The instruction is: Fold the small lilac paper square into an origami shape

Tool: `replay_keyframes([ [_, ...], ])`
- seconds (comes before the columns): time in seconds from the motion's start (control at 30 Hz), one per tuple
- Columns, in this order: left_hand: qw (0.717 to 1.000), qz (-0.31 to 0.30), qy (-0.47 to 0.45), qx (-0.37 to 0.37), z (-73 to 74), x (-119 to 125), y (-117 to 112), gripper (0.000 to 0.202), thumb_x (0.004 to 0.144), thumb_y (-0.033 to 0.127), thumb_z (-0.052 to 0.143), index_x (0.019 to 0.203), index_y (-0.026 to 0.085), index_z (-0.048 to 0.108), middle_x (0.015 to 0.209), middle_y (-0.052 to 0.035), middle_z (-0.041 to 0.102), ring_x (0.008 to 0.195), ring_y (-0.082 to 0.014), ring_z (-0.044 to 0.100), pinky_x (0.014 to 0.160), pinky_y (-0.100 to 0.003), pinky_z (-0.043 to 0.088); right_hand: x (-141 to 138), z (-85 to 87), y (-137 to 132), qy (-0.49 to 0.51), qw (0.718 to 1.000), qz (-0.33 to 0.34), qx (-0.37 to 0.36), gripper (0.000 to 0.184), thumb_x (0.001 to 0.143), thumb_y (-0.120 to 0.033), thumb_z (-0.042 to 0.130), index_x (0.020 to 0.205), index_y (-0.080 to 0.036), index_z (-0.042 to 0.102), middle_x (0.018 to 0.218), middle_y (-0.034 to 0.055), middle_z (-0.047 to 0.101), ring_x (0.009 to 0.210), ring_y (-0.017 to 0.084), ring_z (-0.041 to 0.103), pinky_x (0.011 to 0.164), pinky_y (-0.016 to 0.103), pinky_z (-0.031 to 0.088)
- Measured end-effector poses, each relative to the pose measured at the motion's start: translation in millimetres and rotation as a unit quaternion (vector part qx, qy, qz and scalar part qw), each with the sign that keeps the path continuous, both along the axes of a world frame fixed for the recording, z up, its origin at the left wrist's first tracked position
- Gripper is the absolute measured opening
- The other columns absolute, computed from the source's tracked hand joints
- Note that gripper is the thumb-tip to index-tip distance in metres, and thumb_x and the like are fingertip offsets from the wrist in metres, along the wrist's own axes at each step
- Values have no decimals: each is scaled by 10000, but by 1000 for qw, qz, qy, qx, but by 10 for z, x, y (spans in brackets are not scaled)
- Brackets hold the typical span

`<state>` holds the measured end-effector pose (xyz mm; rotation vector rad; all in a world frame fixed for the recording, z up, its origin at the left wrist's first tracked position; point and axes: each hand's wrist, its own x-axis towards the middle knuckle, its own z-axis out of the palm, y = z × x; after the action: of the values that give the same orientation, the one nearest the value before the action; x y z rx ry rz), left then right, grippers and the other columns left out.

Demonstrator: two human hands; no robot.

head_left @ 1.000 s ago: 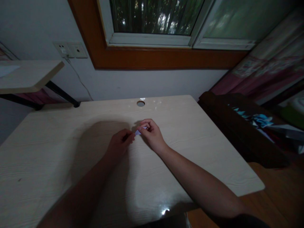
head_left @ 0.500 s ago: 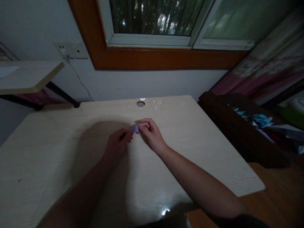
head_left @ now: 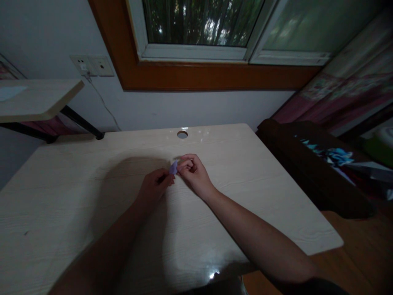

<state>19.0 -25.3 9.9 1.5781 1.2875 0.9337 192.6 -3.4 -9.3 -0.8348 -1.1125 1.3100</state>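
Observation:
A small pale purple folded paper piece is pinched between both my hands just above the light wooden desk. My left hand has its fingers curled, with thumb and forefinger on the piece's lower left edge. My right hand is closed too, its fingertips gripping the piece's right side. The two hands almost touch at the middle of the desk. Most of the paper is hidden behind my fingers.
A round cable hole sits at the desk's far edge. A dark wooden furniture piece with blue paper pieces stands to the right. A second small table is at the far left, under wall sockets. A window is above.
The purple paper has turned between my fingertips and now stands more upright. My left hand shifted slightly toward the right hand. Both forearms stayed in place.

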Motion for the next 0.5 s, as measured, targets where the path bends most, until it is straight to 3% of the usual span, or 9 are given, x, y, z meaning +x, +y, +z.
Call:
replay_keyframes([
  [0.2, 1000, -7, 17, 9, 6, -7, 13, 300, 878, 421, 602, 711, 181, 669, 698, -12, 669, 692, -163, 615, 675, -255, 443, 12, -74, -31, -64, 997, 31, 41, 321, 839, -323, 756, 1094, -268, 569, 805, -31, 671, 707, 132, 634, 677, 284, 478],
  [0.5, 1000, -18, -21, -8, 50, -8, 4, 347, 914, 416, 562, 683, 172, 650, 695, -7, 656, 693, -155, 603, 698, -250, 439, 5, -87, -33, -82, 994, 30, 61, 325, 843, -375, 751, 1071, -257, 552, 800, -22, 670, 699, 142, 644, 669, 289, 501],
])
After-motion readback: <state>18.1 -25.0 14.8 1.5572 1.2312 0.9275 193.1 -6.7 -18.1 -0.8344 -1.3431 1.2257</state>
